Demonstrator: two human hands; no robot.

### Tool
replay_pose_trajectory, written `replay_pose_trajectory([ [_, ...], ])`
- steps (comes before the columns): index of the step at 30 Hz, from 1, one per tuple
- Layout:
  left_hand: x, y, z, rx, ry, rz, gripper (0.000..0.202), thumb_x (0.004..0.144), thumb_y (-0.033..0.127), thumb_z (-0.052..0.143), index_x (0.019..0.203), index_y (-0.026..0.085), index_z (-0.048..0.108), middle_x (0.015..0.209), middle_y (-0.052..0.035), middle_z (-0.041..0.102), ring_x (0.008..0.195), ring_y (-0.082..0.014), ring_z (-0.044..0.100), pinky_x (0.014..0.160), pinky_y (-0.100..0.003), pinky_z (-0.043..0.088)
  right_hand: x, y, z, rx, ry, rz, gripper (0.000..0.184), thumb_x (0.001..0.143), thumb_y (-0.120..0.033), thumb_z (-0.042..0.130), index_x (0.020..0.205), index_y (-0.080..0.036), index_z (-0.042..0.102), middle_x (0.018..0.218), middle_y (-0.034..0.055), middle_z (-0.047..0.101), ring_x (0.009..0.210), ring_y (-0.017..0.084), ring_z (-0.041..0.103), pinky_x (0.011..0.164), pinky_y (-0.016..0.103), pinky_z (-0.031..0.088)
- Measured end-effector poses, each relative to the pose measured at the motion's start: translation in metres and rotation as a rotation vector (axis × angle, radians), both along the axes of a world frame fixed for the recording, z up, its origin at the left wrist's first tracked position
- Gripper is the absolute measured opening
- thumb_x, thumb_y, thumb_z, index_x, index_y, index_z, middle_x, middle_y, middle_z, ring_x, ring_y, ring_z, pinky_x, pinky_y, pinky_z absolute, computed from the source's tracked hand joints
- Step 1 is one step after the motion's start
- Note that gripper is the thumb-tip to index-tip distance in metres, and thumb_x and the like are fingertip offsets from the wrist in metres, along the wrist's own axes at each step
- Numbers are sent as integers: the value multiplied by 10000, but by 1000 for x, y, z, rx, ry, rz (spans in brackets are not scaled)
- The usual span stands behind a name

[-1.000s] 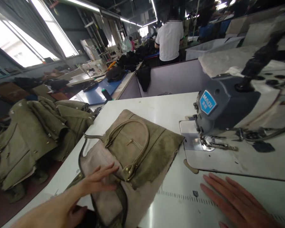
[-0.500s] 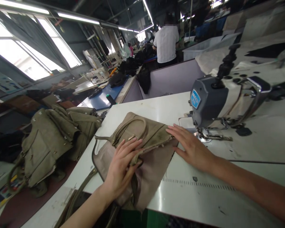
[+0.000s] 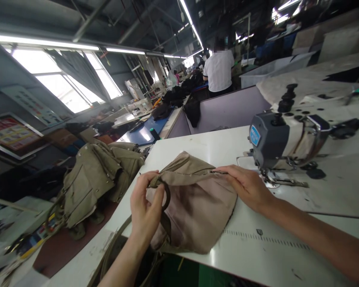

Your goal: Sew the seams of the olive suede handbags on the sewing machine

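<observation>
Lying near the table's near edge, toward its left side, the cloth bag (image 3: pixel 197 217) shows its pinkish-tan reverse face in a broad, creased sweep, with an olive fold raised along the top. The person's left hand (image 3: pixel 148 201) is closed on the left end of that fold, fingers bent over it and thumb in front, and a dark loop (image 3: pixel 167 195) curves out beside the thumb. The right hand (image 3: pixel 247 187) pinches the fold's other end between fingers and thumb, its forearm reaching in over the table's right part. An olive strap (image 3: pixel 115 243) trails down beside the left forearm, past the table's near edge.

A printed scale (image 3: pixel 271 240) runs on the white table (image 3: pixel 251 261) from just beside the bag's lower right side, roughly along the near edge. Right of the bag, just beyond the right hand, stands a sewing machine (image 3: pixel 271 137) with a dark grey head and a blue badge.

Past the table's left edge, a heap of olive bags (image 3: pixel 91 175) rests on a dark red surface (image 3: pixel 74 237). Beyond the far edge are a mauve partition (image 3: pixel 227 105), then a person in a white top (image 3: pixel 219 71), back turned.
</observation>
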State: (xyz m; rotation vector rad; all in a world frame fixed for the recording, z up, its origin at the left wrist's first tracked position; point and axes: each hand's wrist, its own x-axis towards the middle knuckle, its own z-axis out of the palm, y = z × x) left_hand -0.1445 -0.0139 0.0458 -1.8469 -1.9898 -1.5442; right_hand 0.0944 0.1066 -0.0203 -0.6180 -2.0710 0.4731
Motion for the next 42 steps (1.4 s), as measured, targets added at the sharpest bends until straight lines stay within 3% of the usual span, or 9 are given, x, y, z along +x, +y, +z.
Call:
replay_pose_trajectory([
  [4,7,-2,-6,14,-76,-3,102,863,291,545,891,193,534,773,17,493,691,-129,466,627,-239,375,-4,-6,9,-7,32,9,271,956,-163,382,1115,-210,597,1017,43,694,928,170,657,784,293,534],
  [12,-6,-14,5,276,129,100,165,882,255,568,740,180,604,772,-8,575,782,-155,535,726,-278,416,-9,-10,21,99,50,76,353,939,-98,362,1222,-197,547,1196,78,638,1116,175,590,951,348,488],
  [17,-8,4,87,581,508,143,96,875,227,579,792,202,618,717,-1,532,663,-141,495,609,-275,374,-37,-50,37,-12,134,219,274,940,-155,374,1097,-153,599,895,70,714,785,181,687,686,285,564],
  [21,6,82,143,527,1061,-114,221,933,293,491,771,205,612,715,-34,502,711,-183,486,625,-316,340,-51,-100,45,-502,308,157,323,984,-339,350,940,-162,617,618,0,619,576,168,618,585,260,536],
  [24,31,147,105,199,1154,-439,302,949,343,450,740,187,602,734,-37,524,716,-183,502,647,-307,361,-43,-115,21,-702,355,-20,353,967,-418,368,1028,-164,605,815,54,683,852,228,658,824,344,533],
  [29,85,190,-45,-299,838,-753,213,919,292,508,784,166,615,795,-46,582,801,-182,565,748,-296,424,9,-121,-47,-681,120,-419,516,943,-359,368,1412,-145,344,1275,166,583,1154,283,573,940,439,493],
  [32,112,194,-97,-336,690,-794,189,920,285,506,842,159,623,835,-44,612,814,-159,589,747,-266,455,55,-129,-60,-602,-66,-356,530,938,-212,306,1465,-181,255,1321,139,558,1196,241,544,940,398,507],
  [37,135,197,-106,-417,551,-831,133,860,285,594,836,162,639,836,-20,646,779,-136,601,740,-238,471,112,-121,-42,-344,-396,-31,690,851,-54,364,1500,-174,161,1377,134,504,1183,220,556,921,310,525],
  [42,142,193,-102,-469,540,-775,89,792,248,627,820,166,646,808,-19,647,743,-150,594,726,-256,477,112,-86,-34,112,-499,-37,361,900,-52,387,1168,-138,613,851,115,670,825,252,651,767,419,574],
])
